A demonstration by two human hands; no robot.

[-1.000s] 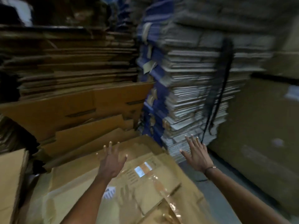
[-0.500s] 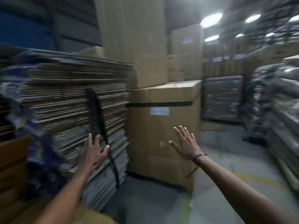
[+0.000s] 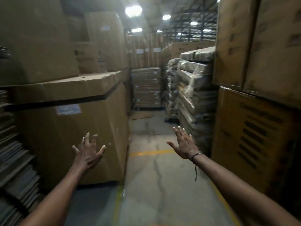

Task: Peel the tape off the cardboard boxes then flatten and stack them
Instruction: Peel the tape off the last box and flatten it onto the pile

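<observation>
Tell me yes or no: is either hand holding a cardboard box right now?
No: the left hand and right hand both reach forward with fingers spread, holding nothing.

Box label and printing too blurred to read.

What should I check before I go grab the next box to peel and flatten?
1. Left hand free: ok, fingers spread, holding nothing.
2. Right hand free: ok, open and empty.
3. Aisle floor passable: ok, bare concrete ahead, though a loose cardboard sheet lies farther down.
4. Next box to peel chosen: cannot tell; the big box on the left is sealed with a black strap, and no taped box is evident.
5. Flattened stack within reach: ok, at the left edge.
</observation>
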